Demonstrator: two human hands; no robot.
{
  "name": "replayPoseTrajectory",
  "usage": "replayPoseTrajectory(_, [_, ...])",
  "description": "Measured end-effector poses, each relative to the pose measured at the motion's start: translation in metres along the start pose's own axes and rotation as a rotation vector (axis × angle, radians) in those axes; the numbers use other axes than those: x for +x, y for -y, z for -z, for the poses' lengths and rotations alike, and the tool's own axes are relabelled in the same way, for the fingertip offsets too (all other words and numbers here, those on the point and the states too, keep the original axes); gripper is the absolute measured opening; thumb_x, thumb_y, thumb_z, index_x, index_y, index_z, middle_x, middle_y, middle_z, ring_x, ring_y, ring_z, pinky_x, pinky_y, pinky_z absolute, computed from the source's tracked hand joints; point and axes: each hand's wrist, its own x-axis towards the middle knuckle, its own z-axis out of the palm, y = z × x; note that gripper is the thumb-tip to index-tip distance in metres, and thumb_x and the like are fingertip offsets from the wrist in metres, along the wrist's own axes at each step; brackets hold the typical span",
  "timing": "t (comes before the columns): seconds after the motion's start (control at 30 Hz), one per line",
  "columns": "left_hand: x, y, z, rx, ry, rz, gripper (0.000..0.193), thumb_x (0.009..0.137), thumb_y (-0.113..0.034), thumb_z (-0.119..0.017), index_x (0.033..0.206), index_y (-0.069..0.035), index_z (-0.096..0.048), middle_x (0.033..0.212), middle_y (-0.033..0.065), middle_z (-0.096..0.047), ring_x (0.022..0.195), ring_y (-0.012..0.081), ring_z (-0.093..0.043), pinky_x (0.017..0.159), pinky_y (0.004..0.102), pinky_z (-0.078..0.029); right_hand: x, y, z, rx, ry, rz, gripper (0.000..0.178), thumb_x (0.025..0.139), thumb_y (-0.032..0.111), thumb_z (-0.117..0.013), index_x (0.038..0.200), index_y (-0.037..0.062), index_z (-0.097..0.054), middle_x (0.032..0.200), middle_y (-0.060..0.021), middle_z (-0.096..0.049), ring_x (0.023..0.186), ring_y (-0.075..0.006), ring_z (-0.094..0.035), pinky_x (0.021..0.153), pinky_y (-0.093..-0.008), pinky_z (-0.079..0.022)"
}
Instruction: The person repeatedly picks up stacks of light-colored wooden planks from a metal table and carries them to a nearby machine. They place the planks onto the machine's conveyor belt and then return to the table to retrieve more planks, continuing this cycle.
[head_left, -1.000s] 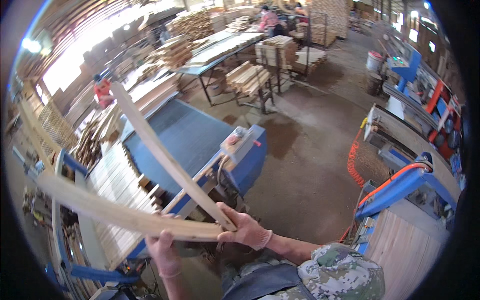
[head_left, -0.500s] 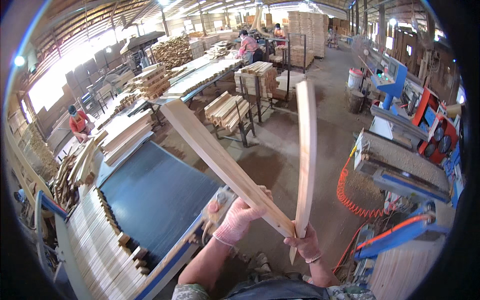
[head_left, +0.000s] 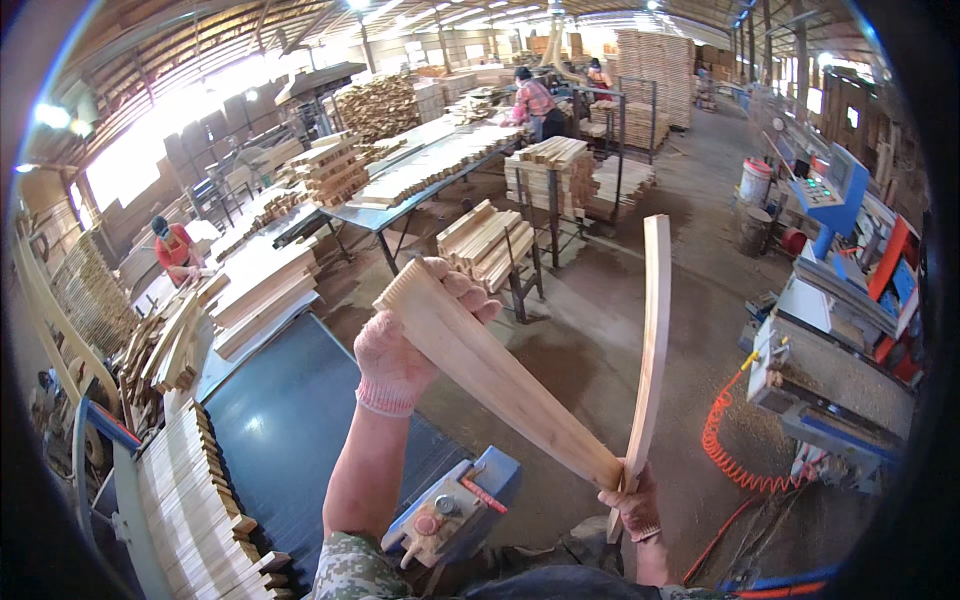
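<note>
In my gloved left hand (head_left: 392,358) is the upper end of a pale wooden board (head_left: 505,378); my fingers wrap around its far edge. The board slants down to the right, its lower end meeting my gloved right hand (head_left: 638,510). A narrower wooden strip (head_left: 653,335) stands nearly upright in my right hand, its pointed tip showing below my fist. At the lower ends the two pieces cross and touch, forming a V. How my right fingers divide between them is partly hidden.
At left, a dark belt table (head_left: 290,400) carries a row of wood strips (head_left: 195,480). A control box with a red button (head_left: 427,524) sits near my left forearm. Blue machinery (head_left: 838,190) and an orange coiled hose (head_left: 715,440) stand at right. Co-workers (head_left: 535,100) work beyond.
My left hand has slid up from the board's lower part to its upper end, and the board's face has turned toward me. The view has shifted; my right hand keeps its hold.
</note>
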Motion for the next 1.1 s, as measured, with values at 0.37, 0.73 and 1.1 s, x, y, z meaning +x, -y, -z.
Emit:
replayPoseTrajectory(0.37, [0.078,0.007,0.089,0.409,-0.191,0.080,0.098,0.069,-0.035,-0.096,0.149,0.000,-0.051,0.133,0.0237,-0.066,0.121,0.0434,-0.069,0.107,0.0608,-0.055,0.208,-0.052,0.035,0.037,0.282,-0.104,0.098,0.069,-0.010,-0.088,0.157,0.0090,-0.048,0.131,-0.0066,-0.066,0.114,-0.0201,-0.067,0.096,-0.0373,-0.060])
replayPoseTrajectory(0.73, [0.159,0.060,0.138,0.587,-0.501,-0.145,0.086,0.075,-0.018,-0.082,0.154,-0.012,-0.049,0.128,0.0206,-0.068,0.119,0.0333,-0.071,0.104,0.0503,-0.059,0.392,-0.048,0.061,-0.002,0.612,-0.170,0.091,0.069,0.002,-0.096,0.148,0.0034,-0.050,0.124,-0.0058,-0.063,0.111,-0.0213,-0.067,0.091,-0.0350,-0.062])
replayPoseTrajectory(1.1, [0.136,0.035,0.206,0.915,-0.729,-0.246,0.074,0.086,-0.039,-0.086,0.145,-0.004,-0.058,0.112,0.0128,-0.075,0.103,0.0208,-0.073,0.097,0.0385,-0.058,0.501,-0.059,-0.016,-0.134,0.880,-0.363,0.071,0.060,0.009,-0.090,0.123,0.0049,-0.059,0.100,-0.0024,-0.064,0.085,-0.0155,-0.064,0.073,-0.0311,-0.057])
